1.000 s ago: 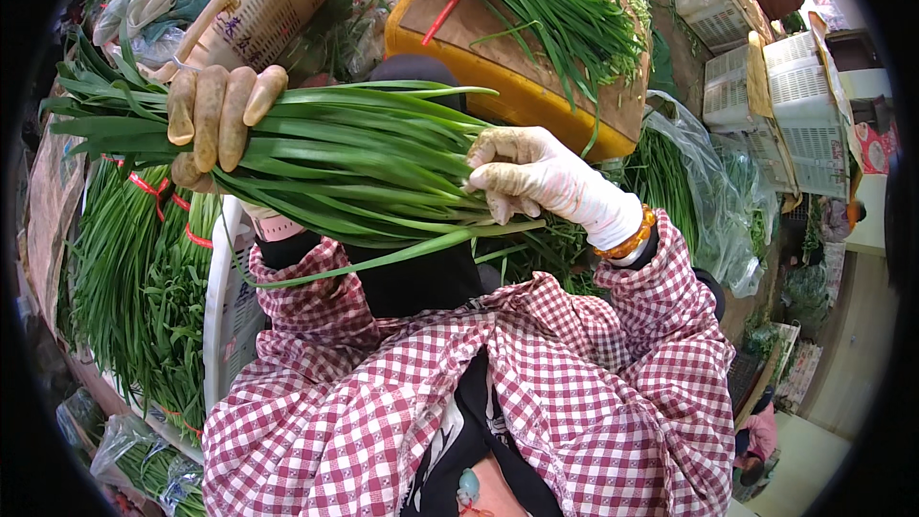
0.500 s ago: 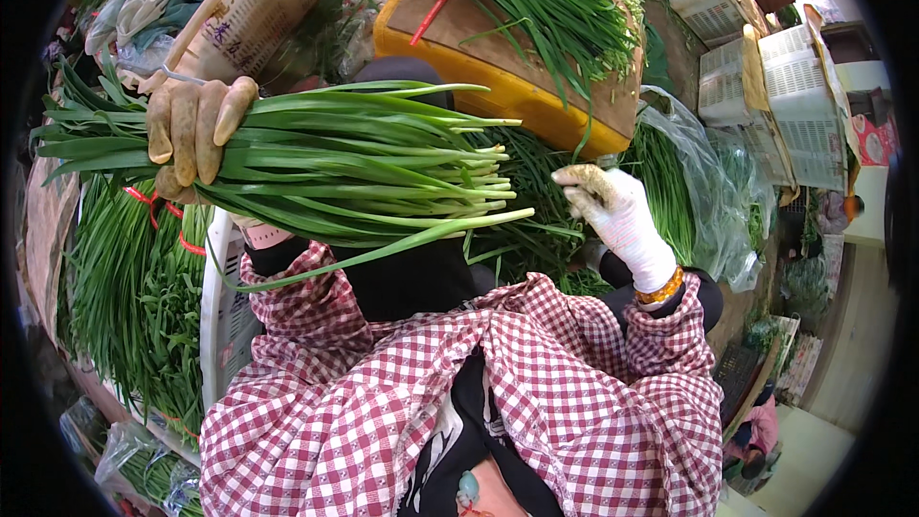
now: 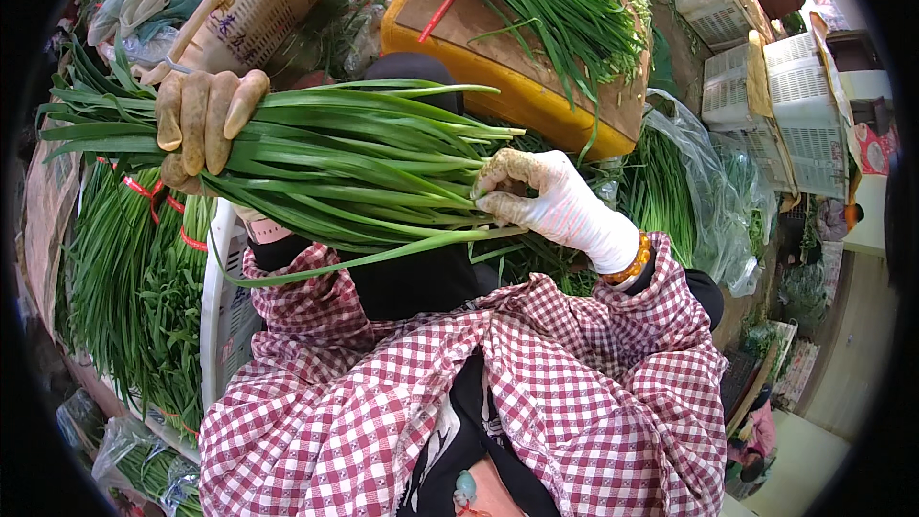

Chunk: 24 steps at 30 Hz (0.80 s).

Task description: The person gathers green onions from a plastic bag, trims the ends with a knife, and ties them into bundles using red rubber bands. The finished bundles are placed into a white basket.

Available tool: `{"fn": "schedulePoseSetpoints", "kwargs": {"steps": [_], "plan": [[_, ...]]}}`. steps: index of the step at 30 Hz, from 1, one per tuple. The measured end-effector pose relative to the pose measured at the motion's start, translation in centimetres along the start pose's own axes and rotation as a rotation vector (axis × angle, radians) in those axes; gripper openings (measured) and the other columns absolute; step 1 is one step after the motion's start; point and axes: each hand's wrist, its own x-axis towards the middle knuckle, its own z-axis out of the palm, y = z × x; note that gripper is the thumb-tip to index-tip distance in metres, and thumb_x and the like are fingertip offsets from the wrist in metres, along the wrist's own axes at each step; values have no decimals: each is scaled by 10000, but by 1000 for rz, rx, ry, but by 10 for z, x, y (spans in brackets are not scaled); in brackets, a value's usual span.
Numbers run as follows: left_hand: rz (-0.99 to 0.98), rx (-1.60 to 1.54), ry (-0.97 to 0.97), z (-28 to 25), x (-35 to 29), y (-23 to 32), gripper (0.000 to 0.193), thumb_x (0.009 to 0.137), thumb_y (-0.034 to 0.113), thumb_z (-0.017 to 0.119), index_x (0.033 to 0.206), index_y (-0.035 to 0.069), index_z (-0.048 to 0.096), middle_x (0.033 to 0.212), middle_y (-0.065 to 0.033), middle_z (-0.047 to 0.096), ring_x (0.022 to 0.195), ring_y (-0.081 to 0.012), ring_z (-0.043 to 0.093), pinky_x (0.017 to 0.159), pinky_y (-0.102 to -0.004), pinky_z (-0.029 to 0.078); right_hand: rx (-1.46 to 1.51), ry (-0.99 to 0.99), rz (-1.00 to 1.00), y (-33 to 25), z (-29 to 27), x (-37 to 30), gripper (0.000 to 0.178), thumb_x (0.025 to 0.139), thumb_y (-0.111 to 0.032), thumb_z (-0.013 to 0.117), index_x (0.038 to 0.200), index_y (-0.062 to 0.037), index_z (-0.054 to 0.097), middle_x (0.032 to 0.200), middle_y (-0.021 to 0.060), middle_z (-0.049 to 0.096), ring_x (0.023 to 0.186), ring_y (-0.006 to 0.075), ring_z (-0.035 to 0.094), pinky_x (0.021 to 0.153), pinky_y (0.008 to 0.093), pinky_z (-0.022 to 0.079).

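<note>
A thick bunch of garlic chives (image 3: 354, 134) lies sideways in front of my chest, leaves to the left and pale cut ends to the right. Wrapped around its leafy part is my left hand (image 3: 206, 124), in a soiled tan glove. At the stem ends, my right hand (image 3: 546, 193) pinches some of the pale stems between thumb and fingers; its white glove is dirty at the fingertips. One long leaf curves down below the bunch. My right fingers cover a few of the stem ends.
Another chive bunch (image 3: 536, 10) lies on a board-topped yellow crate (image 3: 498, 72) ahead. Tied greens (image 3: 134, 278) fill a white basket (image 3: 222, 297) at left. A beige basket (image 3: 273, 5) stands far left; clear plastic (image 3: 713, 182) and white crates (image 3: 775, 101) are at right.
My right hand has moved left from beside the bunch to its stem ends and closed on them. The left hand keeps its hold, with the bunch nearly still.
</note>
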Motion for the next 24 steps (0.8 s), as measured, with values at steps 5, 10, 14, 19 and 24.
{"fn": "schedulePoseSetpoints", "kwargs": {"steps": [5, 10, 14, 19, 24], "plan": [[-17, 29, -56, -3, -1, 4, 244, 711, 9, 633, 926, 117, 676, 573, 85, 643, 486, -22, 574, 793, -220, 409, -379, 9, -79, 27, -28, -25, 120, 847, -116, 695, 909, -53, 614, 757, 77, 671, 640, 216, 671, 601, 320, 539], [34, 19, -42, 2, 0, 2, 191, 753, 21, 633, 911, 125, 663, 571, 101, 638, 491, -15, 580, 789, -219, 409, -821, 192, 94, 20, -41, -48, 157, 793, -98, 718, 936, -99, 652, 769, 71, 684, 654, 263, 670, 605, 357, 537], [40, 15, -152, 5, 6, -3, 202, 761, 43, 633, 948, 118, 641, 620, 88, 652, 536, -30, 597, 851, -241, 389, -539, 224, -223, 5, -9, -38, 93, 829, -175, 713, 887, -111, 676, 713, 93, 665, 642, 290, 665, 589, 381, 532], [-56, 197, -223, 20, 19, 3, 165, 848, 146, 745, 978, 138, 643, 735, 79, 729, 684, -25, 681, 954, -247, 344, -810, 306, -84, 4, 25, -19, 178, 869, -301, 680, 892, -125, 682, 670, 122, 645, 631, 327, 655, 591, 420, 523], [-96, 79, -503, 16, 39, -4, 177, 834, 156, 744, 956, 127, 620, 712, 77, 720, 675, -22, 675, 979, -277, 306, -476, 465, 24, 9, 34, -12, 207, 851, -329, 709, 878, -124, 690, 667, 106, 658, 634, 307, 664, 587, 405, 519]]}}
